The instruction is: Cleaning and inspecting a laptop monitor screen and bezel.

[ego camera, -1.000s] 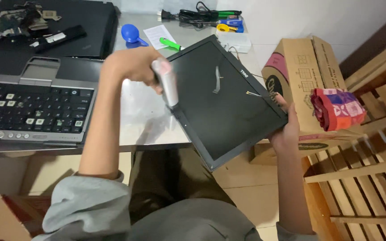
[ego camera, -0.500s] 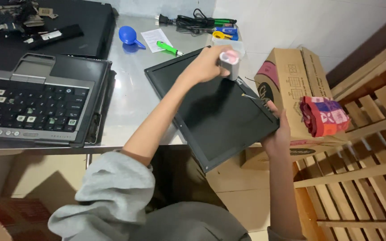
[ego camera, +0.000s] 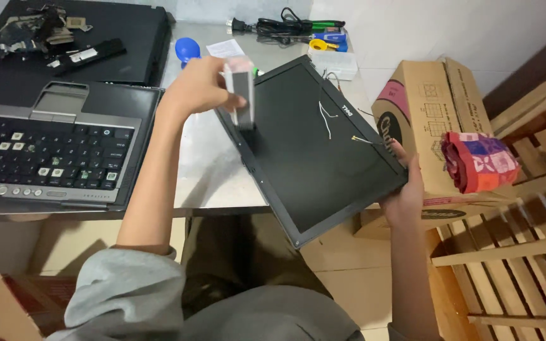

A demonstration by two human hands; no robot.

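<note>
Screen panel [ego camera: 314,148] tilted, long axis diagonal.

Left hand [ego camera: 200,85] with its small grey block [ego camera: 241,98], now back from the screen panel's [ego camera: 314,148] far corner to its left edge.

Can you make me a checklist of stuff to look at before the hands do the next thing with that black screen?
1. Right hand grips the edge of the screen panel: ok, its fingers wrap the right edge.
2. Left hand holds the small grey brush-like tool: ok, though it is blurred.
3. Tool touching the panel: cannot tell; it sits at the upper left corner.
4. Panel supported: not ok; its lower part sticks out past the table edge, tilted.
5. Loose thin wires on the panel: not ok, they lie untidy across it.
6. Open laptop base clear of the panel: ok, it sits apart on the left.
</note>
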